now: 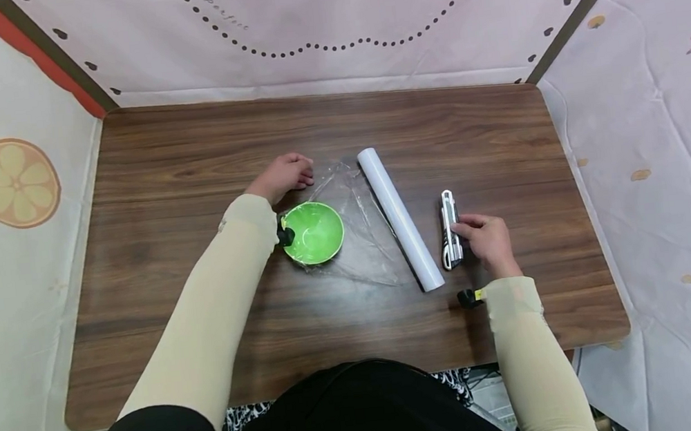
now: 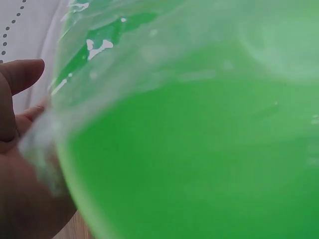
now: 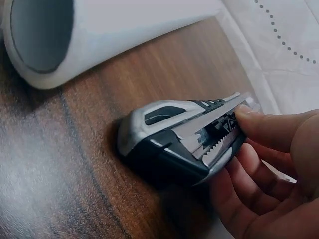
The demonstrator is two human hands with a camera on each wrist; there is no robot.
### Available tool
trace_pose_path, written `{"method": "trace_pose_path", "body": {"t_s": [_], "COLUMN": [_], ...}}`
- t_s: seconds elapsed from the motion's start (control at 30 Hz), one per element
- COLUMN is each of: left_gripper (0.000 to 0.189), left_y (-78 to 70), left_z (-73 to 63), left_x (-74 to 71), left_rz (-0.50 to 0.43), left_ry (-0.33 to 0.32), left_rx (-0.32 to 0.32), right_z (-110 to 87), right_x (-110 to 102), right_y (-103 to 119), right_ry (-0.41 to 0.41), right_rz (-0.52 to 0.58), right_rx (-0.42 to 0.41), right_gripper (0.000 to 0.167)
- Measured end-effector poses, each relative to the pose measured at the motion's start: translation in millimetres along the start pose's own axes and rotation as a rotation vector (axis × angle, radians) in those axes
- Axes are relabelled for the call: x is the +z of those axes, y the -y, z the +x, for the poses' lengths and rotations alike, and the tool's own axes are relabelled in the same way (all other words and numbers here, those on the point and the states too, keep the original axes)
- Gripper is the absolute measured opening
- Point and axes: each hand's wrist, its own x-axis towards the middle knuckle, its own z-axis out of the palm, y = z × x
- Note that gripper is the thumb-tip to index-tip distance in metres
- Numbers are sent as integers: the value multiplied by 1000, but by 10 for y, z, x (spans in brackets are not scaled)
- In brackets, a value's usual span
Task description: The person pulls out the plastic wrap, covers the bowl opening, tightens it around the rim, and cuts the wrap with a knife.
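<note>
A green bowl [image 1: 312, 233] stands on the table with clear plastic film [image 1: 359, 231] over it and spread out to its right. Just beyond the bowl is my left hand [image 1: 284, 177], its fingers loosely bent and holding nothing. From the left wrist, the bowl [image 2: 189, 164] fills most of the view, film wrinkled across its rim, with the thumb [image 2: 25, 74] apart from the fingers. My right hand [image 1: 487, 240] pinches a silver-and-black utility knife [image 1: 450, 233] between thumb and fingers; the knife [image 3: 174, 134] lies close over the wood in the right wrist view.
Between bowl and knife lies a white roll [image 1: 401, 220] of film, slanted across the wooden table [image 1: 190, 154]. Printed white cloth walls [image 1: 326, 9] enclose the table at the back and both sides. The person's dark-clothed body is at the near edge.
</note>
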Motion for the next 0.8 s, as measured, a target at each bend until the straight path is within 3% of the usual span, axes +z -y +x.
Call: {"method": "trace_pose_path", "body": {"t_s": [0.33,0.57,0.8], "left_gripper": [37,36,35], "left_y": [-75,-82,-81], "left_z": [-57,-58,-67], "left_x": [15,19,27], "left_rz": [31,22,25], "left_ry": [10,3,0], "left_rx": [-25,-33,-28], "right_z": [40,45,35], "right_x": [44,77,80], "right_y": [-30,-25,-30], "right_ry": [-20,-83,-87], "right_rz": [-125,-198,-235], "right_rx": [-62,-145,-142], "right_gripper": [32,28,29]}}
